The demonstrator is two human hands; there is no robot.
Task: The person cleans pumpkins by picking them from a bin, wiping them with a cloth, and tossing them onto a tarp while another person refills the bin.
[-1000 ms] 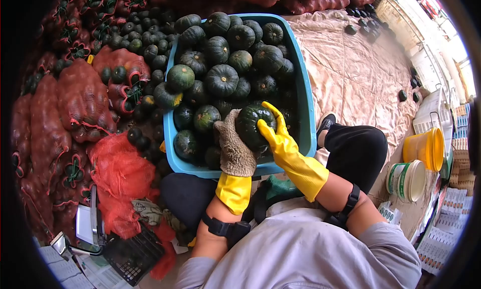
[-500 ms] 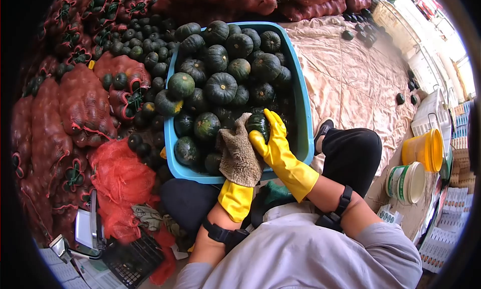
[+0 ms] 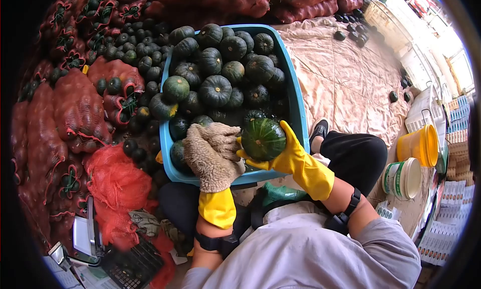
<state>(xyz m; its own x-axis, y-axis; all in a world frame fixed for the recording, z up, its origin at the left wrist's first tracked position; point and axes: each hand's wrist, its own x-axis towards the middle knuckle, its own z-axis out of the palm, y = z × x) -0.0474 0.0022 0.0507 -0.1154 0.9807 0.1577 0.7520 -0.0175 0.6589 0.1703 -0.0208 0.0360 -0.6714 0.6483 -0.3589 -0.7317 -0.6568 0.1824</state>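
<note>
My right hand (image 3: 295, 161), in a yellow rubber glove, holds a wet dark green squash (image 3: 263, 139) over the near side of the blue tub (image 3: 296, 88). Thumb and fingers cup it from the right and below. Over my left hand's yellow glove is a shaggy beige-brown wash mitt (image 3: 213, 151). That left hand (image 3: 220, 148) is just left of the squash, its covered fingers loosely bent towards it; whether they touch is hard to see. Inside the tub, more green squashes (image 3: 215, 91) are heaped at the back and left, above dark water.
Red mesh sacks (image 3: 82, 108) of squash crowd the left, with loose squashes (image 3: 145, 63) beside them. A beige cloth (image 3: 340, 73) covers the floor at right. Yellow bucket (image 3: 418, 146) and white bucket (image 3: 403, 178) stand right of my leg. A dark keyboard-like device (image 3: 133, 266) is lower left.
My right hand has lifted the squash up and towards me, turning it into fuller view. My mitted left hand has shifted left, off the squash's side.
</note>
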